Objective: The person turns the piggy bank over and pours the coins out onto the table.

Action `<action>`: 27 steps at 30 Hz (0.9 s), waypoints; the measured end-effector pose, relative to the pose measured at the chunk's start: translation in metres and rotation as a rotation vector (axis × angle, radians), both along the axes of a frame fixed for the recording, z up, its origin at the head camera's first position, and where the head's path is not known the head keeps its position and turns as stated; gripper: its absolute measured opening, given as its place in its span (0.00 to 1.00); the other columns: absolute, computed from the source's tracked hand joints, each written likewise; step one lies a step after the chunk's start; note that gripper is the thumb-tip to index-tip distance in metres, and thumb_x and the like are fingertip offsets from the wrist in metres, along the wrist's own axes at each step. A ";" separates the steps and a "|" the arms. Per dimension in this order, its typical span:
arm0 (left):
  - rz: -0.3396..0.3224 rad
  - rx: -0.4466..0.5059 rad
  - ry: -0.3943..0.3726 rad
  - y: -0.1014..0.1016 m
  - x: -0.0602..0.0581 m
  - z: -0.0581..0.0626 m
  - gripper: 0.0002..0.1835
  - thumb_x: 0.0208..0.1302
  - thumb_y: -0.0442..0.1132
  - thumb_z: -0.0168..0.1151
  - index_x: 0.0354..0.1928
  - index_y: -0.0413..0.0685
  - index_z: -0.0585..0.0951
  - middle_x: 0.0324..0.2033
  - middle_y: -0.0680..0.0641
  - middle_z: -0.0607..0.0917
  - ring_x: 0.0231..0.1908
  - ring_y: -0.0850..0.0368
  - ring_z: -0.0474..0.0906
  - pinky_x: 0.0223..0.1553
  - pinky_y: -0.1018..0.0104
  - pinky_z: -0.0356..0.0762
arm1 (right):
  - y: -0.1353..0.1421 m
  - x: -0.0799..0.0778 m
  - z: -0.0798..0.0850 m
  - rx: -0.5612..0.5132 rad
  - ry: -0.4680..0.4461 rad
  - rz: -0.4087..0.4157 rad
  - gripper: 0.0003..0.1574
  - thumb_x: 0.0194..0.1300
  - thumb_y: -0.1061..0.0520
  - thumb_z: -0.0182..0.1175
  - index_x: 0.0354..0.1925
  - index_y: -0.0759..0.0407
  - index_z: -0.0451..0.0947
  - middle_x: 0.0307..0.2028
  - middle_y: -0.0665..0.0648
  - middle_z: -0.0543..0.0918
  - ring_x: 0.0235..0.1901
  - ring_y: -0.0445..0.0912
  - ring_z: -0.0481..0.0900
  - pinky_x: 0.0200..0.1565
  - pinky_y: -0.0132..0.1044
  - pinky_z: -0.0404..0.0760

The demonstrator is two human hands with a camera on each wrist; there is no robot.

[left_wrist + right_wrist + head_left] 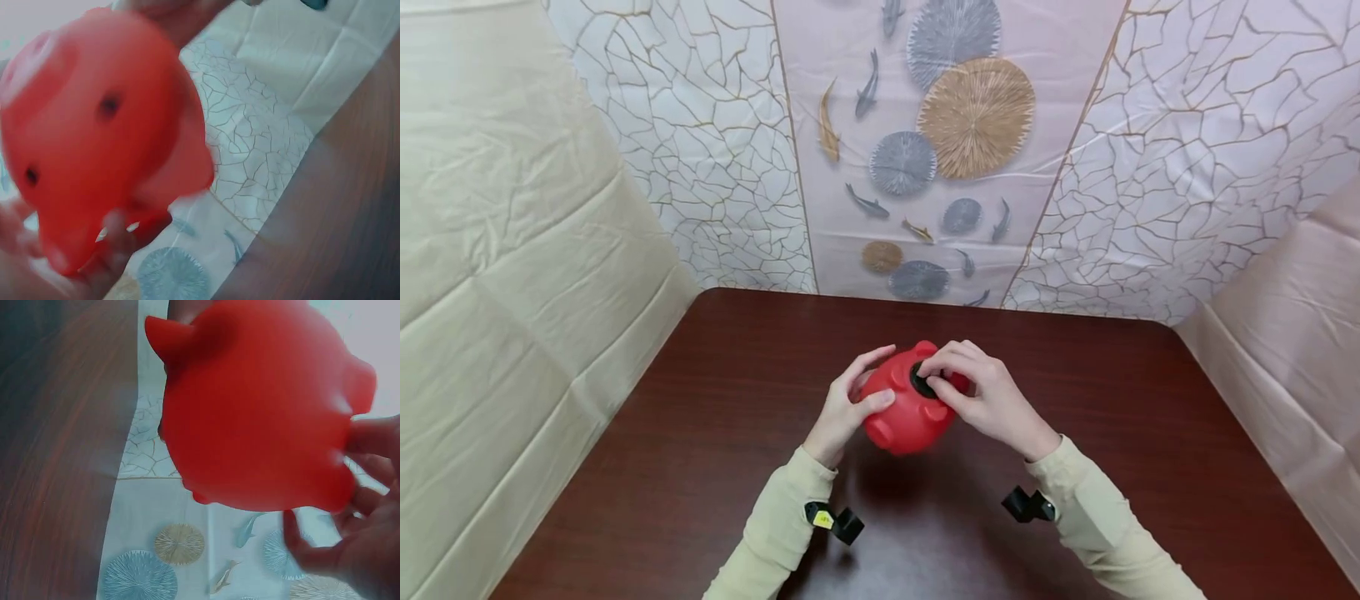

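A red piggy bank (906, 423) is held over the table, belly up, its stubby feet pointing upward. My left hand (846, 410) grips its left end, with the thumb across the near side. A round black plug (918, 384) sits in the belly. At that plug, my right hand (987, 398) pinches with thumb and fingertips, which cover part of it. In the left wrist view the bank's face (69, 137) shows two small dark eyes. From the right wrist, the smooth red body (256, 419) fills the middle.
Beneath the bank is a dark brown wooden table (700, 467). A patterned cloth (715, 167) with fish and round leaf prints hangs along the back edge, and plain beige cloth (512, 275) hangs at the left. Both sleeves carry small black wrist cameras (848, 526).
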State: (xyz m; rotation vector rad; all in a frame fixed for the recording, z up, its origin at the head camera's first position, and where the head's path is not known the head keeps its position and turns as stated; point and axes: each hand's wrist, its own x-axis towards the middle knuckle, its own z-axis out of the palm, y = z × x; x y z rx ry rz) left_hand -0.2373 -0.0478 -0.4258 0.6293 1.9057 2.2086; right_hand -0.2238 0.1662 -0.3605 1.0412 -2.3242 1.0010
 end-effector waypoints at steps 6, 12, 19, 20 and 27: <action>-0.040 0.010 -0.091 0.002 -0.002 -0.004 0.36 0.60 0.42 0.63 0.70 0.63 0.64 0.59 0.39 0.77 0.51 0.56 0.79 0.49 0.61 0.82 | 0.000 -0.003 -0.001 0.034 -0.141 -0.114 0.09 0.58 0.65 0.67 0.37 0.53 0.82 0.33 0.48 0.80 0.35 0.39 0.74 0.37 0.33 0.78; -0.152 -0.070 0.022 0.006 0.001 -0.007 0.49 0.48 0.37 0.74 0.70 0.72 0.59 0.65 0.50 0.69 0.62 0.49 0.68 0.51 0.56 0.81 | 0.002 -0.006 0.008 0.025 -0.173 -0.169 0.07 0.57 0.65 0.68 0.35 0.55 0.83 0.33 0.51 0.82 0.34 0.41 0.76 0.38 0.32 0.80; 0.080 0.119 0.036 0.010 0.000 -0.017 0.41 0.52 0.38 0.70 0.68 0.56 0.63 0.62 0.48 0.72 0.57 0.51 0.73 0.49 0.60 0.82 | 0.008 -0.011 0.015 -0.028 -0.382 -0.196 0.07 0.59 0.64 0.67 0.38 0.57 0.83 0.31 0.54 0.81 0.32 0.42 0.77 0.39 0.31 0.81; 0.114 0.190 0.015 0.010 0.000 -0.018 0.38 0.55 0.38 0.68 0.67 0.54 0.64 0.61 0.47 0.72 0.56 0.51 0.74 0.49 0.60 0.83 | 0.008 -0.010 0.014 -0.041 -0.395 -0.207 0.07 0.59 0.64 0.67 0.38 0.58 0.83 0.30 0.54 0.81 0.31 0.42 0.78 0.38 0.31 0.80; 0.126 0.409 -0.110 0.019 -0.002 -0.022 0.36 0.63 0.41 0.59 0.72 0.59 0.58 0.64 0.51 0.68 0.61 0.52 0.69 0.51 0.60 0.82 | -0.015 0.001 0.003 -0.030 -0.120 -0.340 0.08 0.54 0.65 0.70 0.35 0.59 0.83 0.30 0.54 0.82 0.29 0.43 0.76 0.33 0.35 0.78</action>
